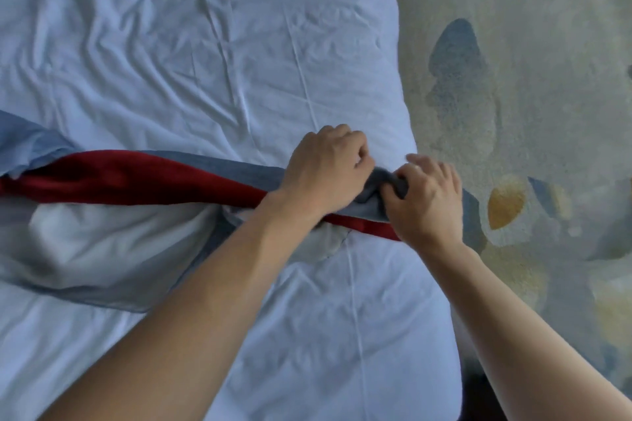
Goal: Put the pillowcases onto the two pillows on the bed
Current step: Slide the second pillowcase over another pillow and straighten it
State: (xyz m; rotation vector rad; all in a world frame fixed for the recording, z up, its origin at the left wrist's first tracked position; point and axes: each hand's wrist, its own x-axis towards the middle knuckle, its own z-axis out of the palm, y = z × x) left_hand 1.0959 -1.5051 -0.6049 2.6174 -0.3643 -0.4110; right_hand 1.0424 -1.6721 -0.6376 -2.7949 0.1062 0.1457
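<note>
A blue-grey pillowcase (219,162) with a red inner band (113,178) lies across the bed, its mouth gaping towards me. A white pillow (113,246) sits partly inside it at the lower left. My left hand (325,174) and my right hand (427,202) are side by side near the bed's right edge, both clenched on the bunched edge of the pillowcase. A second pillow and a second pillowcase are not in view.
The bed (171,44) is covered by a wrinkled white sheet. Its right edge runs down past my hands. Beyond it lies a beige carpet (530,44) with blue and yellow patches.
</note>
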